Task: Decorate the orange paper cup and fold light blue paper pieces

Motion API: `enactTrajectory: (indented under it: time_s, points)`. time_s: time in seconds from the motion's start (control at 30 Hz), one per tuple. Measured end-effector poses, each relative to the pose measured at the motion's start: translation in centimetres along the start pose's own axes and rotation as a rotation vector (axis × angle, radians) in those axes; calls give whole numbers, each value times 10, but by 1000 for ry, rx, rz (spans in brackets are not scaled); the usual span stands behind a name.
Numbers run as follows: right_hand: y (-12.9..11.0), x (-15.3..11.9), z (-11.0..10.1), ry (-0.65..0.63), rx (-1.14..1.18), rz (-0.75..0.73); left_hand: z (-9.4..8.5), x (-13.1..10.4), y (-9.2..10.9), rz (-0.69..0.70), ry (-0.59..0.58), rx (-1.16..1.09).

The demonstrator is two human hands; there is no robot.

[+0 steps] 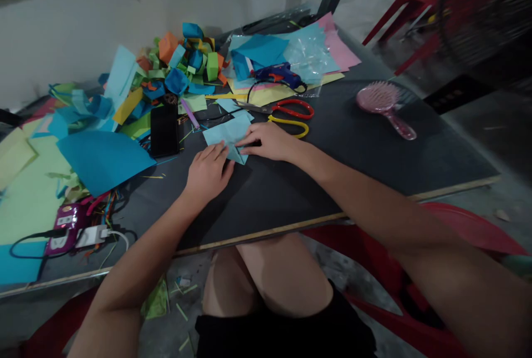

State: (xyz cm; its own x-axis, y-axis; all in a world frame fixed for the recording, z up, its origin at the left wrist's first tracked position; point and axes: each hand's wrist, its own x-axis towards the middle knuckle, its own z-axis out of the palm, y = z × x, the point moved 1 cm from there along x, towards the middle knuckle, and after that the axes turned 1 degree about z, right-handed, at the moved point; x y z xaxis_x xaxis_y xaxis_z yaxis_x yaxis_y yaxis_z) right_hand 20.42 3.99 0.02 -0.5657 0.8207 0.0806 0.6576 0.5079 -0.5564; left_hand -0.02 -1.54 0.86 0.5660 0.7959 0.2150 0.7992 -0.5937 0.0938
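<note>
A folded sheet of light blue paper point(216, 133) lies on the dark table before me, with creased flaps at its near edge. My left hand point(209, 172) holds its lower left side down, fingertips on the paper and thumb at the near edge. From the right, my right hand point(270, 142) grips the folded part between index finger and thumb. Just beyond that hand are scissors point(296, 107) with one red and one yellow handle, spread apart on the table. A small light blue paper piece point(233, 107) lies behind the sheet.
A black phone point(164, 131), a blue sheet point(106, 158) and a heap of coloured paper shapes point(177, 81) are at left. A blue glue gun point(280, 74) rests on papers behind. Rightward lies a pink hairbrush point(380, 98). A purple power adapter point(66, 228) sits near the front edge.
</note>
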Motion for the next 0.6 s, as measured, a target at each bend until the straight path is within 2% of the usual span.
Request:
enactTrajectory:
  time_s: [0.17, 0.23, 0.43, 0.6]
  points:
    - [4, 0, -1, -14, 38, -4, -2, 3, -15, 226, -57, -102]
    - [5, 0, -1, -12, 52, -4, -1, 4, -20, 274, -81, -154]
    - [6, 0, 1, -10, 56, 37, 5, 7, -27, 253, -33, -256]
    - [6, 0, 1, 11, 51, 57, 9, 8, -26, 231, -7, -250]
